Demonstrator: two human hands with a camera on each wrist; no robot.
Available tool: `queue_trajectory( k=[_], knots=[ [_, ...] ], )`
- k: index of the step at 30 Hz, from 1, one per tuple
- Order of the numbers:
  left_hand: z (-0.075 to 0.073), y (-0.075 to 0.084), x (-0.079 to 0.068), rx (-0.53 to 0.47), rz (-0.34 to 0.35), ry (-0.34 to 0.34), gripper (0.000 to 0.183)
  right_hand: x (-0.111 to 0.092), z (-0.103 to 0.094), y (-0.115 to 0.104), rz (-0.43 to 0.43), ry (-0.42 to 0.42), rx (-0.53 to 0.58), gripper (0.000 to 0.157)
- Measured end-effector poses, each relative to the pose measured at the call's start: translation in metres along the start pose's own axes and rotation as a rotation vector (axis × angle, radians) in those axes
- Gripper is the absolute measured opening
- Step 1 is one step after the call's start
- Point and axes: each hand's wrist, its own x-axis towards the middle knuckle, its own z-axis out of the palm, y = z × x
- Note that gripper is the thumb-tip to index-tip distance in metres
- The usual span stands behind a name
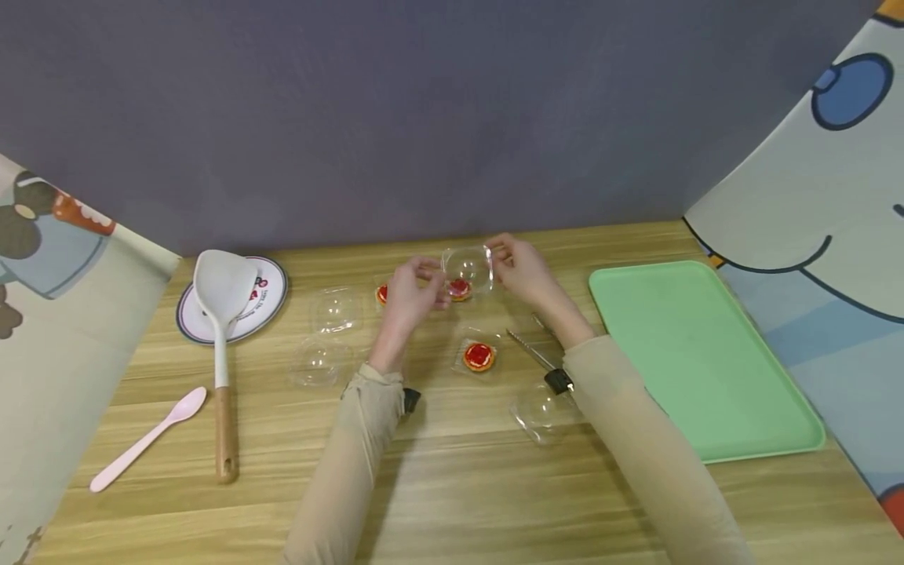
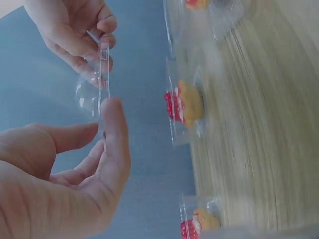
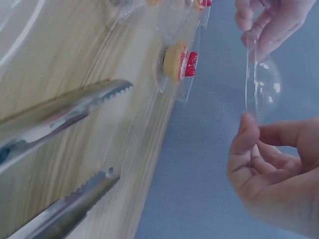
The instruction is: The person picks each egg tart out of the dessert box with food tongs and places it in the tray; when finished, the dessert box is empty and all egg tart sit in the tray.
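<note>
Head view: both forearms reach forward over worktop [image 1: 466, 494], hands turned inward. Left grip [image 1: 413, 292] and right grip [image 1: 521, 269] nearly closed, each pinching one edge of clear domed lid [image 1: 468, 263], raised between them. Below grips: first tart [image 1: 459, 290] in clear tray [image 2: 173, 137]; nearer the person, second tart [image 1: 479, 357], likewise trayed; beside left grip, third tart [image 1: 382, 294], partly hidden

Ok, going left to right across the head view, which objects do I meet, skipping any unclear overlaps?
Pink spoon → white spatula → two clear domes → partly hidden tart → held clear dome → lower clear dome → green tray.
</note>
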Motion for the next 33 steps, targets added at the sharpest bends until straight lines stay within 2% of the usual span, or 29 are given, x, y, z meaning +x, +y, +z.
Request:
queue_trajectory(
  k=[3,8,10,16,21,27,33],
  knots=[
    [0.003,0.001,0.001,-0.017,0.033,0.018,0.024,-0.001,-0.002,0.003,-0.007,0.035,0.051,0.034],
    [0.007,0.0,0.003,0.023,0.118,0.058,0.018,-0.001,-0.004,0.005,-0.023,0.072,0.136,0.032],
    [0.008,0.0,0.002,0.03,0.132,0.072,0.017,-0.001,-0.004,0.005,-0.032,0.088,0.159,0.032],
    [0.015,-0.002,0.004,-0.106,0.113,0.052,0.018,-0.001,-0.008,0.008,-0.021,0.126,0.19,0.033],
    [0.019,-0.005,0.004,-0.079,0.119,0.02,0.026,-0.001,-0.015,0.015,-0.041,0.125,0.123,0.031],
    [0.03,-0.008,0.004,-0.005,0.134,-0.04,0.032,-0.001,-0.025,0.026,-0.074,0.106,-0.032,0.032],
    [0.042,-0.009,0.001,0.062,0.102,-0.105,0.043,-0.003,-0.032,0.034,-0.013,0.108,-0.117,0.042]
  ],
)
